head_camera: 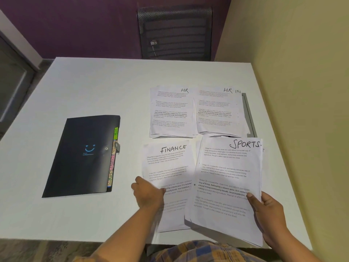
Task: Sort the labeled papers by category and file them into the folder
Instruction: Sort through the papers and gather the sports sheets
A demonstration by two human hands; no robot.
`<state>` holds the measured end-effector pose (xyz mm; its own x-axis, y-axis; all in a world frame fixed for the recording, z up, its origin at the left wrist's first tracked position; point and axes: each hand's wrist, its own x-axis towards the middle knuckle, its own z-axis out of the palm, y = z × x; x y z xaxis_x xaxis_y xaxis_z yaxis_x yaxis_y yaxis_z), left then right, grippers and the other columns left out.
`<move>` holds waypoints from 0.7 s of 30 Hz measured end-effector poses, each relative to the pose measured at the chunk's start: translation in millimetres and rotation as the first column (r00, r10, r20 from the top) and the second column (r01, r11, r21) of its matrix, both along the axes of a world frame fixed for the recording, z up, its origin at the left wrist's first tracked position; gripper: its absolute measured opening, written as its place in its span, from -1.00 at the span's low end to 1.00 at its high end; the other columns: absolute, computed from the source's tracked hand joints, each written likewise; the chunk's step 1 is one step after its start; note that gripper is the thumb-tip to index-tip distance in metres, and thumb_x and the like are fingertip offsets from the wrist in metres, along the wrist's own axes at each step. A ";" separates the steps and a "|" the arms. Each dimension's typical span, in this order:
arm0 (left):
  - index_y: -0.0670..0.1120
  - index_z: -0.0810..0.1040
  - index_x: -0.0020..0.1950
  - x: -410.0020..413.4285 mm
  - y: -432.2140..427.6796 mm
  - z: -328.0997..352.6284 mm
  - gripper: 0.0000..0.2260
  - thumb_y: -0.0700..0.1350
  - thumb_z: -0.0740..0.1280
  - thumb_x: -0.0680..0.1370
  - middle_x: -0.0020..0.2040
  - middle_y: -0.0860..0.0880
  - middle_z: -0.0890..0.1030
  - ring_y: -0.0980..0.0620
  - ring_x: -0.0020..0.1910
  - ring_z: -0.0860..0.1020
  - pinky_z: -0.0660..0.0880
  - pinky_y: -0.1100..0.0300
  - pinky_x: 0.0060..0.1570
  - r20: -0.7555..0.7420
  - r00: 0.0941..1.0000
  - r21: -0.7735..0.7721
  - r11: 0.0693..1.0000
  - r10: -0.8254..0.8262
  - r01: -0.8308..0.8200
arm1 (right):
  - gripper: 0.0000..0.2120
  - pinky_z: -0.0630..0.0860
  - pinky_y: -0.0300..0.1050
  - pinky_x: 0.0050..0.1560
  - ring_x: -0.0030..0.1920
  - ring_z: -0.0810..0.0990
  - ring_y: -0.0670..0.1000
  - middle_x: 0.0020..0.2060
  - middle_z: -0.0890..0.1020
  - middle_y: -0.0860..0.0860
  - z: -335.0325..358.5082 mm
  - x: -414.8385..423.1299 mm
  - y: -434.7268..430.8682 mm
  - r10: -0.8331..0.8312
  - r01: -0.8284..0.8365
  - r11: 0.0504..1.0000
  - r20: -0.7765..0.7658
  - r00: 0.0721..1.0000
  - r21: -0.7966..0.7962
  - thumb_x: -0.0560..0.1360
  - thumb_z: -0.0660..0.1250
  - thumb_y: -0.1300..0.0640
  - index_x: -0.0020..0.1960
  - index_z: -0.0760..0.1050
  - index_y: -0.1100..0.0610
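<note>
A black expanding folder [83,156] lies shut on the left of the white table, its coloured tabs showing along the right edge. Two HR stacks lie further back: one HR stack [171,112] and a second HR stack [219,110] to its right. The FINANCE stack [170,167] lies flat near me. My left hand [148,192] rests on its lower left part, fingers curled at the paper's edge. My right hand [268,214] grips the SPORTS stack [226,186] at its right edge, thumb on top, the stack lifted and tilted above the table.
The white table [94,87] ends just in front of me and meets a yellow wall on the right. A grey flat object [250,114] peeks out under the right HR stack. A black mesh chair [175,33] stands behind the table's far edge.
</note>
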<state>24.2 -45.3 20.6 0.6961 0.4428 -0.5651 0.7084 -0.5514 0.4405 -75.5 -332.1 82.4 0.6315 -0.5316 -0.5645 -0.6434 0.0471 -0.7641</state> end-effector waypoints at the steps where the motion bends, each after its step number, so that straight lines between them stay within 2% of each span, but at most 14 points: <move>1: -0.20 0.33 0.18 2.2 2.7 0.7 -0.36 -0.15 0.63 0.27 0.09 -0.17 0.51 -0.21 0.03 0.57 0.56 -0.02 -0.03 -0.018 1.000 -0.063 0.998 0.024 -0.025 | -0.88 0.47 -0.05 -0.33 -0.11 0.67 0.22 -0.08 0.71 0.09 0.3 0.0 -0.6 0.003 -0.003 1.000 0.001 1.000 -0.003 0.60 0.31 0.14 0.02 0.62 0.09; 4: -0.12 0.51 0.01 6.9 11.9 -0.3 -0.68 -0.10 0.53 0.35 -0.12 -0.06 0.65 -0.05 -0.22 0.63 0.59 0.09 -0.18 -0.018 1.000 -0.170 0.985 0.011 -0.014 | -0.89 0.47 -0.05 -0.30 -0.11 0.67 0.23 -0.09 0.71 0.10 -1.4 -0.2 -2.9 0.000 0.000 1.000 0.006 1.000 -0.011 0.60 0.31 0.14 -0.03 0.62 0.08; 5: -0.09 0.56 -0.06 7.8 13.4 0.0 -0.80 -0.04 0.49 0.42 -0.14 -0.05 0.67 -0.03 -0.24 0.63 0.56 0.14 -0.21 0.014 0.999 -0.209 0.977 0.033 -0.030 | -0.89 0.47 -0.05 -0.29 -0.11 0.67 0.24 -0.09 0.71 0.10 -2.7 -0.3 -3.8 -0.002 0.002 1.000 0.009 1.000 -0.012 0.60 0.32 0.14 -0.03 0.62 0.08; 6: -0.09 0.58 -0.13 8.1 14.1 -0.3 -0.83 0.00 0.43 0.50 -0.16 -0.06 0.67 -0.05 -0.23 0.62 0.52 0.16 -0.22 0.052 0.996 -0.266 0.962 0.079 -0.062 | -0.89 0.47 -0.05 -0.27 -0.10 0.67 0.24 -0.09 0.72 0.10 -4.1 -0.3 -4.4 -0.002 0.002 1.000 0.013 1.000 -0.015 0.59 0.32 0.14 -0.02 0.63 0.09; 8: -0.17 0.59 -0.20 8.9 15.7 -2.5 -0.71 0.04 0.36 0.57 -0.21 -0.10 0.67 -0.14 -0.20 0.64 0.56 0.07 -0.18 0.091 0.978 -0.377 0.916 0.187 -0.140 | -0.89 0.48 -0.06 -0.22 -0.10 0.67 0.24 -0.09 0.72 0.10 -7.1 -0.5 -4.9 -0.006 0.007 1.000 0.021 1.000 -0.014 0.59 0.33 0.14 0.01 0.63 0.11; 9: -0.21 0.62 -0.17 8.4 17.4 -2.9 -0.70 0.02 0.36 0.58 -0.20 -0.12 0.69 -0.17 -0.17 0.66 0.59 0.00 -0.12 0.102 0.973 -0.407 0.901 0.209 -0.151 | -0.89 0.50 -0.08 -0.20 -0.10 0.67 0.24 -0.10 0.72 0.10 -8.3 -0.6 -4.4 -0.007 0.008 1.000 0.026 1.000 -0.010 0.59 0.32 0.15 0.01 0.63 0.11; 12: -0.12 0.66 -0.12 4.9 22.0 0.0 -0.89 -0.18 0.36 0.57 -0.15 -0.09 0.71 -0.14 -0.14 0.69 0.65 -0.02 -0.10 0.144 0.971 -0.465 0.879 0.191 -0.104 | -0.89 0.55 -0.01 -0.10 -0.09 0.68 0.26 -0.09 0.72 0.10 -13.1 -0.5 -3.4 -0.017 0.017 1.000 0.032 0.999 0.003 0.59 0.33 0.15 -0.01 0.64 0.07; 16: -0.11 0.65 -0.14 2.2 26.5 -0.4 -0.79 -0.41 0.38 0.43 -0.16 -0.12 0.72 -0.21 -0.13 0.69 0.65 -0.17 -0.11 0.156 0.952 -0.494 0.855 0.264 -0.157 | -0.89 0.59 0.06 -0.01 -0.08 0.69 0.24 -0.08 0.74 0.11 -19.7 -0.6 -3.3 -0.016 0.016 1.000 0.044 0.999 0.000 0.58 0.34 0.18 -0.02 0.66 0.07; 21: -0.14 0.63 -0.09 1.1 27.1 1.0 -0.75 -0.47 0.42 0.40 -0.12 -0.11 0.70 -0.15 -0.12 0.68 0.66 -0.11 -0.07 0.150 0.938 -0.529 0.827 0.312 -0.190 | -0.89 0.58 0.07 0.06 -0.04 0.69 0.23 -0.07 0.74 0.08 -23.9 2.5 -3.1 -0.027 0.027 1.000 0.058 0.998 0.009 0.57 0.36 0.17 0.00 0.66 0.04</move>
